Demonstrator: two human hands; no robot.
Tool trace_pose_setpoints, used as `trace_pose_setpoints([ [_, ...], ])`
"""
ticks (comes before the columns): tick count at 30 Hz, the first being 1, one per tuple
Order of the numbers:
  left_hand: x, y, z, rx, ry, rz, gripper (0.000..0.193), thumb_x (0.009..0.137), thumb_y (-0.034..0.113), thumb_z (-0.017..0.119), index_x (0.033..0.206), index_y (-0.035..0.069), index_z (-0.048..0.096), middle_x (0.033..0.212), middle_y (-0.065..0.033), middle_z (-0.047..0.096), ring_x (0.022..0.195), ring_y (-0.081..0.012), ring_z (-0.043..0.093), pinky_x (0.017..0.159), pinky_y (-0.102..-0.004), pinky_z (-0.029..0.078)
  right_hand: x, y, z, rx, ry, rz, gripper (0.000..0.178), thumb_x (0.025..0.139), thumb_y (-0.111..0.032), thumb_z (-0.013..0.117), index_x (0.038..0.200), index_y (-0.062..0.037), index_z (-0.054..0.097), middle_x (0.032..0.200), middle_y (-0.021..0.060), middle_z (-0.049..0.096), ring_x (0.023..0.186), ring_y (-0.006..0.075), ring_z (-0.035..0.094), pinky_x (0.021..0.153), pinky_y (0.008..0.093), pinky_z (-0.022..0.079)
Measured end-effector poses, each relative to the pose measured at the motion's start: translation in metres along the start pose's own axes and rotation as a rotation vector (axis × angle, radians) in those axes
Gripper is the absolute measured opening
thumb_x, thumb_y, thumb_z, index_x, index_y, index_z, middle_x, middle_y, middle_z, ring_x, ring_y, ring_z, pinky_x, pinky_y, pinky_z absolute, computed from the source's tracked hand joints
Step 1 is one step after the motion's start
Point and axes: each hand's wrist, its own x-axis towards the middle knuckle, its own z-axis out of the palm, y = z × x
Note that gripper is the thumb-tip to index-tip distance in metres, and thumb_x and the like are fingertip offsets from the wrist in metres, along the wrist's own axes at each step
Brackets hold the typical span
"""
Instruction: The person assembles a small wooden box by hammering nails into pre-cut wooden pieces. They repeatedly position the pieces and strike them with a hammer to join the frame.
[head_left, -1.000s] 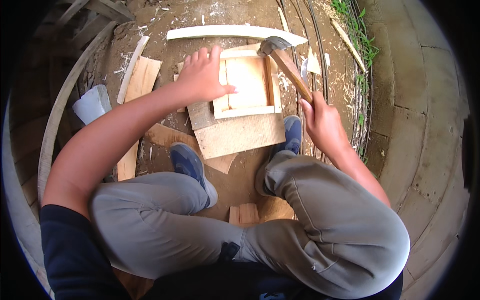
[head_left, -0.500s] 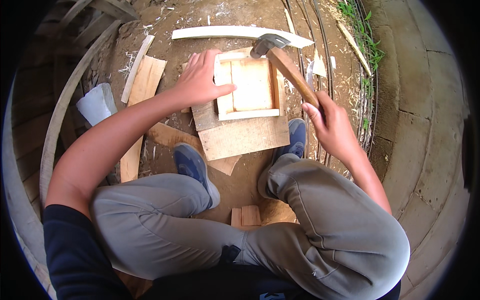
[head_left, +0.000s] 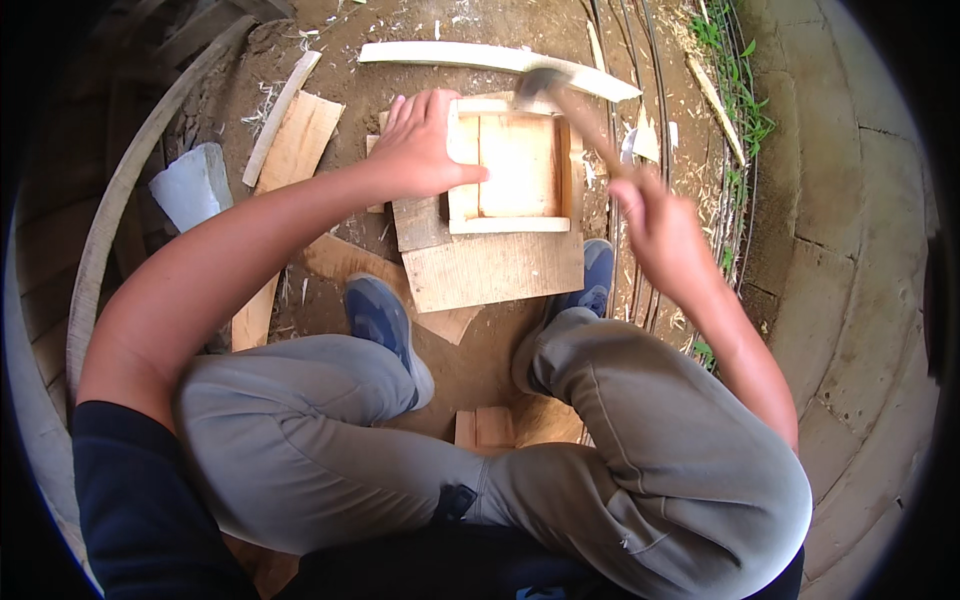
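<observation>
Nearest my camera, grey trousers (head_left: 330, 450) frame small wooden blocks (head_left: 485, 428) on the dirt ground (head_left: 455, 365); beyond, a left shoe (head_left: 380, 320) and a right shoe (head_left: 597, 275) flank a flat board (head_left: 495, 275). On it sits a shallow wooden box (head_left: 510, 225), the left hand (head_left: 420, 150) spread over its left side, thumb apart. I see the right hand (head_left: 660, 235) wrapped around a hammer (head_left: 590, 128), its blurred head hiding part of the box's far edge; contact I cannot tell. The left forearm crosses before a leaning plank (head_left: 300, 135) and beside a whitish block (head_left: 193, 185). Farther out lie a pale strip (head_left: 480, 58), dark rods (head_left: 655, 60) and green plants (head_left: 750, 125).
</observation>
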Motion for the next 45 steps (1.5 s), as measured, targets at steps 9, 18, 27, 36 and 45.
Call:
trace_pose_setpoints([
  [9,0.001,0.002,0.003,0.034,0.064,0.037,0.102,0.075,0.056,0.080,0.146,0.001,0.030,0.143,-0.0269,0.041,0.140,-0.0422,0.035,0.122,-0.0527,0.020,-0.006,-0.015,-0.002,-0.011,-0.078,0.146,0.032,0.107,-0.027,0.052,0.096,0.0030,0.052,0.059,0.0259,0.059,0.054,0.0451,0.063,0.051,0.0503,0.050],
  [18,0.005,0.007,0.004,0.023,0.021,0.008,0.102,0.077,0.056,0.078,0.147,0.000,0.029,0.143,-0.0273,0.041,0.142,-0.0407,0.034,0.124,-0.0508,0.018,-0.014,-0.007,0.003,0.013,-0.002,0.145,0.030,0.106,-0.025,0.056,0.095,0.0025,0.052,0.060,0.0235,0.061,0.050,0.0372,0.065,0.044,0.0485,0.046],
  [27,0.000,-0.002,0.003,0.065,0.021,-0.024,0.103,0.076,0.056,0.079,0.146,-0.001,0.029,0.143,-0.0272,0.041,0.141,-0.0412,0.035,0.123,-0.0523,0.017,-0.008,0.002,0.023,-0.037,-0.007,0.037,0.028,0.104,-0.025,0.057,0.097,0.0006,0.050,0.061,0.0256,0.061,0.054,0.0452,0.064,0.050,0.0539,0.049],
  [36,0.001,0.004,-0.002,0.064,-0.017,-0.022,0.107,0.075,0.059,0.079,0.147,-0.001,0.027,0.143,-0.0274,0.040,0.143,-0.0407,0.032,0.123,-0.0520,0.018,-0.007,0.015,0.028,-0.055,0.019,-0.016,0.030,0.104,-0.027,0.058,0.096,0.0008,0.051,0.061,0.0255,0.061,0.056,0.0455,0.065,0.048,0.0513,0.050],
  [45,0.002,0.000,0.004,0.107,-0.031,-0.014,0.110,0.077,0.062,0.075,0.149,-0.003,0.024,0.148,-0.0283,0.037,0.147,-0.0408,0.027,0.125,-0.0528,0.012,-0.011,0.007,0.027,-0.068,0.047,-0.042,0.030,0.104,-0.026,0.059,0.095,0.0023,0.050,0.065,0.0281,0.062,0.057,0.0479,0.064,0.051,0.0553,0.048],
])
